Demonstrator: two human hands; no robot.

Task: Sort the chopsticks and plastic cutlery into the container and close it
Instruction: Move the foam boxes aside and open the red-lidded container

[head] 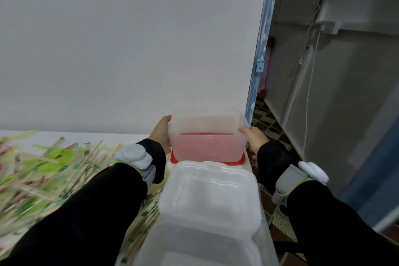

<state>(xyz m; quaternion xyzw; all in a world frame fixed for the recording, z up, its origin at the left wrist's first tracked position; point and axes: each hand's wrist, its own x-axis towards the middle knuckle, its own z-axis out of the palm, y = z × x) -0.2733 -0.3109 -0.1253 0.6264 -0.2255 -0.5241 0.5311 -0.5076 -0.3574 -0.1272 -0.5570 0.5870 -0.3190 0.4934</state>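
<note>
A translucent plastic container [207, 136] stands open at the far right of the white table, against the wall, on a red lid [240, 161]. My left hand [162, 134] presses its left wall and my right hand [252, 136] grips its right wall. A heap of wrapped chopsticks and green plastic cutlery [54, 164] covers the table to the left. The container looks empty inside, with only the red showing through its bottom.
Two clear plastic boxes [211, 196] stand stacked nearer to me, just in front of the container. The table's right edge [262, 218] drops to a patterned floor [267, 123]. A grey cabinet [336, 93] with a white cable stands on the right.
</note>
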